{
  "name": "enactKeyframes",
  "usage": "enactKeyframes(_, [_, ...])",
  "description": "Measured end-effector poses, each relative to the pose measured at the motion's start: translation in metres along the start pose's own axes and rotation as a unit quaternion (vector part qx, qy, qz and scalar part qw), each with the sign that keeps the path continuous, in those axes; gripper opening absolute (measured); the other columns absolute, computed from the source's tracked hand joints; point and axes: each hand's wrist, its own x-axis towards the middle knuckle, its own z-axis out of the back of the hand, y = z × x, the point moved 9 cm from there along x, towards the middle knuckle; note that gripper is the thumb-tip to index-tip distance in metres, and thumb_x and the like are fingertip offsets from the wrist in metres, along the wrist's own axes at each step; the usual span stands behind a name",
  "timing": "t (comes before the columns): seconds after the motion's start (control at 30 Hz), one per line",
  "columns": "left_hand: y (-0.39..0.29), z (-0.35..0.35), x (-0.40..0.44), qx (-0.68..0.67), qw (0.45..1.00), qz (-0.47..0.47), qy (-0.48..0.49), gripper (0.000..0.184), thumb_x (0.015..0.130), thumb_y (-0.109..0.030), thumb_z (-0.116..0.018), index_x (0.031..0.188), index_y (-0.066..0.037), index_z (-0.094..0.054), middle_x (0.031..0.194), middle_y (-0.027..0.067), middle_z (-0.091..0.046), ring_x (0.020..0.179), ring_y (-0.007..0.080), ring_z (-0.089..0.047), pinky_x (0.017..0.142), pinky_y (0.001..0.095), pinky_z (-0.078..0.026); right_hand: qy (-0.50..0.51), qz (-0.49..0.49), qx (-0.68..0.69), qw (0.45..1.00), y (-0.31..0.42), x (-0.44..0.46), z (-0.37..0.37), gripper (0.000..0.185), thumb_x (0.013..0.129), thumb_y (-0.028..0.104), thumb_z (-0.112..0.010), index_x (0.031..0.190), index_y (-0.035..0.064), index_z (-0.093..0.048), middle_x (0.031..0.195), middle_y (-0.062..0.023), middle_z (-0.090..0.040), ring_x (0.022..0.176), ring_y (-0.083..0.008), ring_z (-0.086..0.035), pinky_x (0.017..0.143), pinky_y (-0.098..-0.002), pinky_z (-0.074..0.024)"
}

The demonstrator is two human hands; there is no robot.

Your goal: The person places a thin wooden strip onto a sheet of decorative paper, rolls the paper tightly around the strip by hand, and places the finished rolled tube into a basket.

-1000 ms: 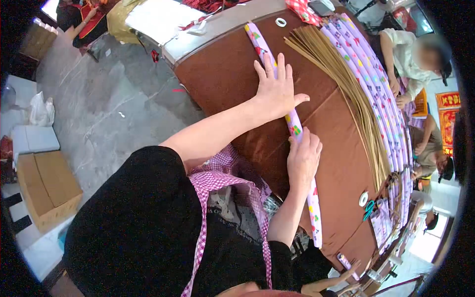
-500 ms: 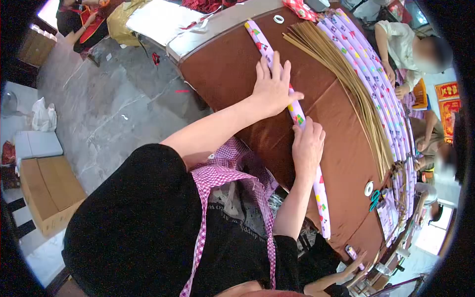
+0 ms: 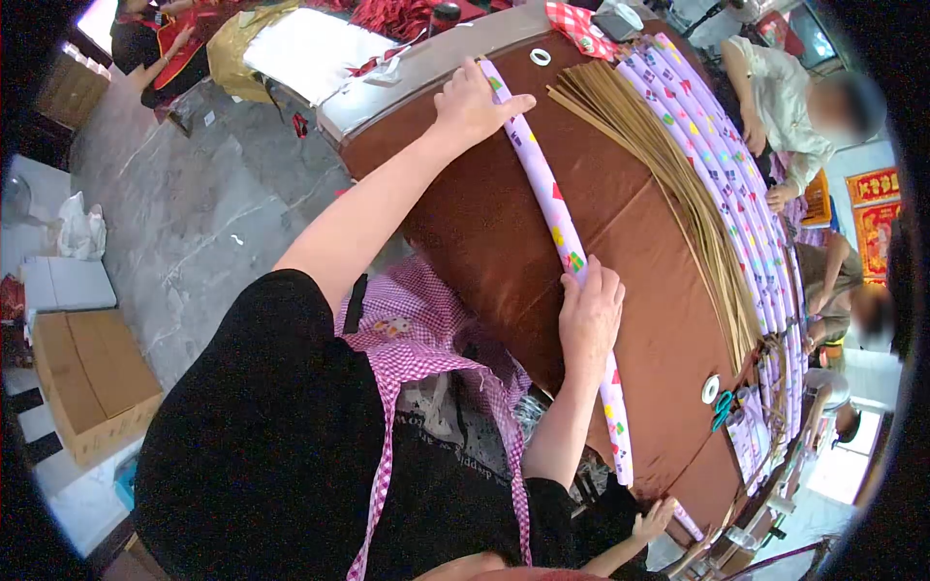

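A long thin roll of lavender printed paper (image 3: pixel 545 198) lies across the brown tabletop, with colored motifs along it. My left hand (image 3: pixel 472 105) is closed around its far end, with the thumb laid across the top. Nearer the middle, my right hand (image 3: pixel 590 315) has its fingers curled over the roll and covers part of it. The roll's near end passes beyond my right wrist.
Thin brown strips (image 3: pixel 678 184) lie fanned beside several finished lavender rolls (image 3: pixel 722 145). A white tape roll (image 3: pixel 711 388) and teal scissors (image 3: pixel 722 412) sit to the right. Another tape roll (image 3: pixel 540 57) lies at the far edge. Co-workers sit across the table (image 3: pixel 668 290).
My left hand has slid from the middle of the roll to its far end and closed there. My right hand has moved slightly down and left with the roll.
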Motion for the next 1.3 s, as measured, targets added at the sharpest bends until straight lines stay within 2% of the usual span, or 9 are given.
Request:
enactKeyframes(0.03, [0.001, -0.006, 0.003, -0.014, 1.0, 0.003, 0.008, 0.119, 0.067, -0.07, -0.078, 0.14, 0.011, -0.029, 0.127, 0.0294, -0.055, 0.119, 0.044, -0.056, 0.098, 0.0553, -0.044, -0.001, 0.001, 0.0, 1.0, 0.001, 0.0, 0.001, 0.041, 0.095, 0.023, -0.063, 0.128, -0.0002, -0.057, 0.116, -0.0193, -0.058, 0.108, -0.0376, -0.056, 0.093, -0.0457, -0.0475])
enactKeyframes(0.2, [0.0, -0.025, 0.005, -0.044, 0.998, -0.01, 0.052, 0.139, 0.059, -0.066, -0.085, 0.149, 0.012, -0.015, 0.136, 0.0304, -0.046, 0.128, 0.0447, -0.049, 0.103, 0.0541, -0.042, 0.005, -0.005, 0.016, 1.0, -0.001, 0.001, -0.001, 0.04, 0.095, 0.024, -0.063, 0.127, 0.0003, -0.057, 0.115, -0.019, -0.058, 0.109, -0.0377, -0.055, 0.093, -0.0461, -0.0475])
enactKeyframes(0.3, [0.003, -0.026, 0.007, 0.033, 0.998, -0.028, 0.051, 0.135, 0.06, -0.063, -0.086, 0.149, 0.012, -0.016, 0.139, 0.0301, -0.044, 0.131, 0.0436, -0.046, 0.106, 0.052, -0.041, 0.014, -0.014, 0.021, 1.0, -0.001, 0.001, 0.001, 0.04, 0.095, 0.024, -0.063, 0.127, 0.0003, -0.058, 0.116, -0.0188, -0.058, 0.109, -0.0377, -0.055, 0.093, -0.0461, -0.0476])
enactKeyframes(0.7, [0.017, -0.029, 0.011, -0.052, 0.994, -0.083, 0.056, 0.103, 0.077, -0.041, -0.082, 0.15, 0.004, -0.025, 0.139, 0.0277, -0.046, 0.131, 0.039, -0.047, 0.107, 0.0445, -0.042, 0.018, -0.009, 0.032, 0.999, -0.006, 0.002, -0.001, 0.038, 0.096, 0.024, -0.061, 0.126, 0.0014, -0.058, 0.115, -0.0181, -0.058, 0.108, -0.037, -0.055, 0.093, -0.0457, -0.0469])
enactKeyframes(0.8, [0.019, -0.031, 0.012, -0.092, 0.99, -0.085, 0.068, 0.103, 0.076, -0.036, -0.084, 0.15, 0.004, -0.025, 0.136, 0.0282, -0.048, 0.128, 0.0398, -0.05, 0.107, 0.0443, -0.042, 0.022, -0.006, 0.031, 0.999, -0.005, 0.002, -0.001, 0.037, 0.096, 0.023, -0.061, 0.126, 0.0017, -0.058, 0.115, -0.0179, -0.058, 0.108, -0.037, -0.055, 0.093, -0.0458, -0.047])
enactKeyframes(0.97, [0.014, -0.016, 0.01, -0.189, 0.977, -0.04, 0.09, 0.077, 0.078, -0.029, -0.083, 0.132, 0.005, -0.039, 0.124, 0.0266, -0.056, 0.11, 0.0365, -0.061, 0.093, 0.0414, -0.05, 0.007, -0.007, 0.026, 1.0, -0.007, 0.001, -0.002, 0.038, 0.095, 0.022, -0.063, 0.126, 0.0011, -0.058, 0.114, -0.0176, -0.059, 0.107, -0.0371, -0.056, 0.092, -0.0458, -0.0473])
enactKeyframes(1.13, [0.019, -0.022, 0.037, -0.173, 0.979, -0.08, 0.065, 0.081, 0.075, -0.028, -0.085, 0.132, 0.007, -0.039, 0.105, 0.0224, -0.063, 0.098, 0.0265, -0.065, 0.087, 0.0367, -0.052, 0.001, 0.005, 0.027, 1.0, -0.004, 0.001, -0.001, 0.039, 0.095, 0.022, -0.063, 0.126, 0.0004, -0.058, 0.114, -0.0173, -0.059, 0.107, -0.0369, -0.056, 0.092, -0.0458, -0.0477])
enactKeyframes(1.2, [0.014, -0.024, 0.043, -0.134, 0.984, -0.097, 0.071, 0.099, 0.066, -0.041, -0.09, 0.13, 0.013, -0.037, 0.115, 0.0312, -0.059, 0.111, 0.0405, -0.06, 0.097, 0.043, -0.049, 0.005, -0.003, 0.022, 1.0, -0.002, 0.001, 0.001, 0.038, 0.095, 0.022, -0.062, 0.126, 0.0006, -0.058, 0.114, -0.0175, -0.059, 0.107, -0.0369, -0.056, 0.092, -0.0459, -0.0476])
enactKeyframes(1.3, [0.02, -0.027, 0.049, -0.142, 0.983, -0.08, 0.083, 0.102, 0.065, -0.039, -0.09, 0.135, 0.013, -0.035, 0.119, 0.0334, -0.058, 0.114, 0.0433, -0.059, 0.101, 0.0431, -0.047, 0.003, -0.003, 0.021, 1.0, -0.002, 0.001, 0.001, 0.037, 0.095, 0.022, -0.062, 0.126, 0.0007, -0.058, 0.114, -0.018, -0.059, 0.107, -0.0371, -0.056, 0.092, -0.0459, -0.0475])
